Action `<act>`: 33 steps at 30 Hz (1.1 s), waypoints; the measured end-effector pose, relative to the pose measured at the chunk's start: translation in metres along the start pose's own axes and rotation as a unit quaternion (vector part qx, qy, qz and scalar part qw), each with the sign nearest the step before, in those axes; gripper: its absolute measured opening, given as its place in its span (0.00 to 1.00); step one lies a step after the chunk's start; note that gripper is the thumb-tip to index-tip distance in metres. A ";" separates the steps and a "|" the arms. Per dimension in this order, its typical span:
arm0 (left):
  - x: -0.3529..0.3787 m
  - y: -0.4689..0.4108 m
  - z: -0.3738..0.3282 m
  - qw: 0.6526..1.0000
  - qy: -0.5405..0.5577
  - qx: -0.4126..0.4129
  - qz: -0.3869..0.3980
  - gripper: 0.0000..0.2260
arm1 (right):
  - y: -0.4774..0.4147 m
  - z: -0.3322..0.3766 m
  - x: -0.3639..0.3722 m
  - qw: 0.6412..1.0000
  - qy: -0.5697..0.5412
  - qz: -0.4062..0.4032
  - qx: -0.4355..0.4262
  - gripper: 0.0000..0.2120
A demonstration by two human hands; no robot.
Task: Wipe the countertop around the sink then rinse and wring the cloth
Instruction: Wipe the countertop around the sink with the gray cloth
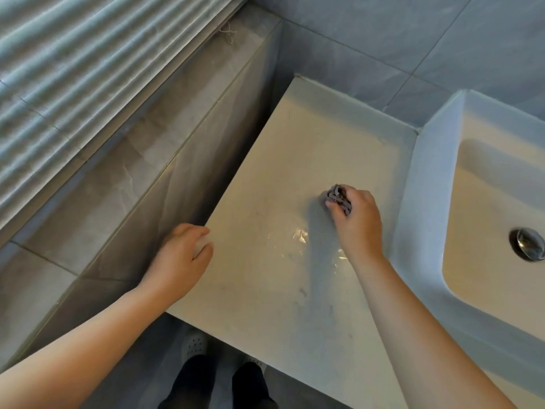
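Note:
A pale marble-look countertop fills the middle of the head view, with wet shiny streaks near its centre. My right hand grips a bunched grey cloth and presses it on the counter, a little left of the white sink. My left hand rests on the counter's left edge, its fingers curled over the corner. The sink's basin holds a chrome drain plug at the right.
A grey tiled ledge runs along the left, below a ribbed blind. Grey wall tiles stand behind the counter. My legs and white shoes show below the counter's front edge.

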State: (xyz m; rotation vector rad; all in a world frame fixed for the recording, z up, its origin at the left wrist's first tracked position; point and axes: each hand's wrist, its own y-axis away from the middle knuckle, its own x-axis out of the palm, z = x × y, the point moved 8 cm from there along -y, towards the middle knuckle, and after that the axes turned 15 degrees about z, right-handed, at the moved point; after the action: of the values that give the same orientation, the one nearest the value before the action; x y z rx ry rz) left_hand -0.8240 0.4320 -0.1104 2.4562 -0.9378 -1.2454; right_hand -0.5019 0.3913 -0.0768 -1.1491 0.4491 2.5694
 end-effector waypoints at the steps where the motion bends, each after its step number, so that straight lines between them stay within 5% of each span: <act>1: 0.000 -0.002 0.009 1.000 0.004 -0.015 0.003 0.18 | -0.008 0.002 0.009 1.000 0.013 -0.001 0.003 0.14; 6: 0.009 -0.008 0.047 0.990 0.113 -0.088 0.011 0.19 | -0.004 0.024 0.053 0.999 -0.033 -0.021 -0.009 0.08; 15: 0.015 -0.010 0.060 0.987 0.157 -0.022 -0.012 0.10 | 0.078 0.077 0.122 0.981 -0.141 0.114 -0.062 0.06; 21: 0.021 -0.007 0.064 0.986 0.160 -0.012 -0.034 0.12 | 0.005 0.062 0.041 0.988 -0.148 -0.039 -0.022 0.05; 28: 0.026 -0.006 0.068 0.981 0.183 -0.012 -0.055 0.13 | -0.051 0.049 0.072 0.997 -0.060 -0.037 -0.021 0.10; 33: 0.027 -0.004 0.068 0.980 0.182 -0.006 -0.085 0.13 | -0.014 0.067 0.103 0.993 -0.102 -0.033 -0.054 0.09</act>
State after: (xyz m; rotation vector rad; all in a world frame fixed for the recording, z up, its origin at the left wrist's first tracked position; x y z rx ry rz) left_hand -0.8641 0.4228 -0.1708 2.6728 -0.6308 -0.7975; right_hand -0.6065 0.4442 -0.1145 -0.9044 0.2239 2.6438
